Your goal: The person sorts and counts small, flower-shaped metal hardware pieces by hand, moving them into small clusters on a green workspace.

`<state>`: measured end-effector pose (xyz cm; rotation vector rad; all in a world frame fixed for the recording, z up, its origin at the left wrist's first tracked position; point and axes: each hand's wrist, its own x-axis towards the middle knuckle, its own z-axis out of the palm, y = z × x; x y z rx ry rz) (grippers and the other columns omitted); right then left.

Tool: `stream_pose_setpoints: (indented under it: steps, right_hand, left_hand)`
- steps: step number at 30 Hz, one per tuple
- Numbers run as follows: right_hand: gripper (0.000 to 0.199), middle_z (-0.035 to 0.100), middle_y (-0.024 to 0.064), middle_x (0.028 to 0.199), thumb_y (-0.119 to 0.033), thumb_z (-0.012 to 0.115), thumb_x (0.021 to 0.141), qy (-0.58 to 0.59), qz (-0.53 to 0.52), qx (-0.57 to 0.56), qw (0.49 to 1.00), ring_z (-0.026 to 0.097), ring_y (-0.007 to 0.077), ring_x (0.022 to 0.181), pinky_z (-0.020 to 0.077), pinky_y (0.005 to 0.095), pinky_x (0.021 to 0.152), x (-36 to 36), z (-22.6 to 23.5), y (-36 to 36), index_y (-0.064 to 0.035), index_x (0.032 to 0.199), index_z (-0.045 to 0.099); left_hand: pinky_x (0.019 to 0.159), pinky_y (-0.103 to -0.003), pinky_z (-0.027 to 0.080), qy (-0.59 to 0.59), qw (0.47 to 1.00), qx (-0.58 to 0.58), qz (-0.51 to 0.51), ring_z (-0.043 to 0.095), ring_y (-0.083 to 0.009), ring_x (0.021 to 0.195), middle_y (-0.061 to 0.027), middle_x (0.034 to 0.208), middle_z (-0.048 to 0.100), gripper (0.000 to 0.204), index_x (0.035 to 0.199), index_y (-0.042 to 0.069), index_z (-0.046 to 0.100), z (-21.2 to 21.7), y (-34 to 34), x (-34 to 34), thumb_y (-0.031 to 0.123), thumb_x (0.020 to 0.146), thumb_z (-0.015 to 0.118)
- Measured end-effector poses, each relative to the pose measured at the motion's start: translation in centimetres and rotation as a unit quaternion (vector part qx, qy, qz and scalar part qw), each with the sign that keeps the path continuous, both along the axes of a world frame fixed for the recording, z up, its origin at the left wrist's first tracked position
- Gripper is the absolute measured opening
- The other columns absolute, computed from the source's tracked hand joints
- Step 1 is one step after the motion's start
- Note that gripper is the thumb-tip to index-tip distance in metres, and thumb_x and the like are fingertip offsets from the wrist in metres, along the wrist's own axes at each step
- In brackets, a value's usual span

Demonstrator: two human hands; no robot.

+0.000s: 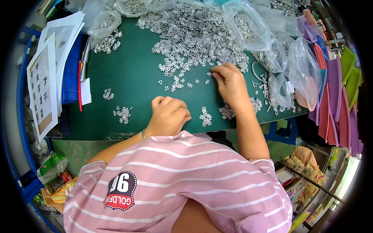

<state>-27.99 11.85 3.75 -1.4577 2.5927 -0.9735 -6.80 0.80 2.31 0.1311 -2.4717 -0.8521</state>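
A large heap of small silver metal pieces (194, 35) spreads over the far middle of the green table, with loose ones trailing toward me. At the heap's near right edge is my right hand (232, 84), its thumb and forefinger bent close together beside a few single pieces (207, 81). Whether a piece is between those fingertips is too small to tell. My left hand (168, 115) rests closed near the table's front edge, fingers curled in; whatever it holds is hidden. Between my hands lies a small pile of pieces (205, 116); another pile (226, 112) sits partly behind my right wrist.
Two little piles of pieces (123, 115) lie at the left. Clear plastic bags (248, 27) of metal parts line the far and right sides. Printed sheets (46, 85) and a blue bin (71, 77) stand left; pink, purple and green plastic bins (330, 97) stack at the right.
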Motion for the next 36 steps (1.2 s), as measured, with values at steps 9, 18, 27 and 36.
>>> stream_pose_setpoints:
  steps: [9,18,27,36]
  right_hand:
    - [0.007,0.062,0.0147,0.08,-0.001,0.069,0.08,-0.069,0.057,0.047,0.995,0.062,0.0346,0.077,0.0496,0.0412,0.07,-0.5,1.8,3.5,0.0004,0.086,0.065]
    - [0.011,0.061,0.0152,0.082,-0.002,0.067,0.08,-0.022,0.091,0.019,0.995,0.061,0.036,0.081,0.0498,0.0441,0.073,0.8,2.0,1.9,-0.0028,0.09,0.071]
    - [0.006,0.061,0.0158,0.081,0.0,0.068,0.078,-0.143,0.114,0.113,0.977,0.061,0.0363,0.079,0.0499,0.0429,0.07,-0.5,3.2,2.8,-0.0026,0.084,0.067]
    - [0.01,0.062,0.0118,0.085,-0.002,0.068,0.079,-0.043,0.136,-0.004,0.99,0.062,0.0336,0.085,0.0501,0.0421,0.074,2.2,1.7,-0.6,-0.0036,0.089,0.07]
  left_hand:
    - [0.075,-0.029,0.05,0.017,0.961,0.008,0.276,0.063,-0.0199,0.082,-0.0097,0.088,0.066,0.007,0.087,-0.001,0.066,2.9,-6.9,7.0,-0.004,0.083,0.07]
    - [0.075,-0.033,0.049,-0.056,0.944,-0.02,0.325,0.061,-0.0246,0.082,-0.0106,0.089,0.065,0.005,0.088,-0.001,0.068,1.0,-7.0,11.0,0.0,0.084,0.07]
    - [0.076,-0.036,0.044,0.047,0.962,-0.006,0.269,0.058,-0.0265,0.081,-0.0101,0.091,0.064,0.012,0.092,0.003,0.069,0.2,-3.3,7.8,-0.001,0.081,0.071]
    - [0.075,-0.034,0.041,0.051,0.971,-0.026,0.232,0.058,-0.0232,0.077,-0.0056,0.088,0.065,0.018,0.09,0.007,0.07,-0.3,-2.8,7.2,-0.002,0.074,0.074]
